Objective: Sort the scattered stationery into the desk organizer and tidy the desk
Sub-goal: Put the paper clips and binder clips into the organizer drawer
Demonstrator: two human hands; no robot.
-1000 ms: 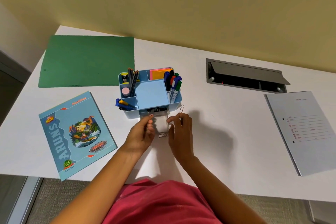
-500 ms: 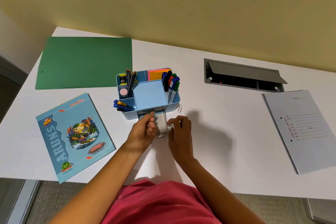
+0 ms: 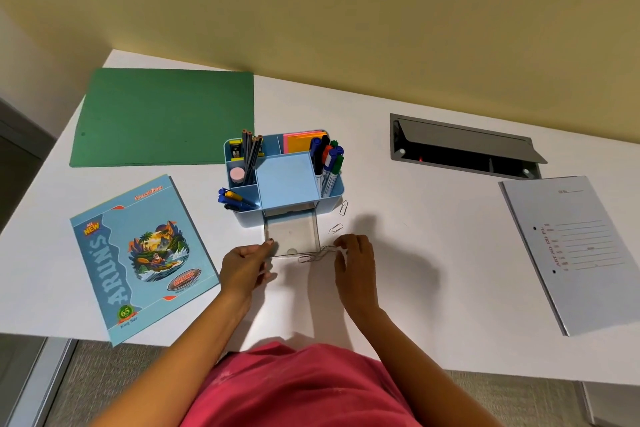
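A light blue desk organizer (image 3: 289, 184) stands mid-desk, holding pencils, markers, pens, sticky notes and an eraser. Its clear plastic drawer (image 3: 291, 236) is pulled out toward me. My left hand (image 3: 246, 265) holds the drawer's front left corner with thumb and fingertips. My right hand (image 3: 355, 258) rests at the drawer's front right corner, fingertips pinching a cluster of paper clips (image 3: 317, 254) that lies there. Two more paper clips (image 3: 339, 218) lie loose on the desk right of the drawer.
A green folder (image 3: 166, 116) lies at the back left and a blue notebook (image 3: 138, 253) at the front left. A grey file (image 3: 575, 250) lies at the right. An open cable hatch (image 3: 460, 147) sits in the desk behind it.
The clear drawer has slid further out of the organizer. My right hand moved right off the drawer front to the paper clips, and my left hand shifted to the drawer's left corner.
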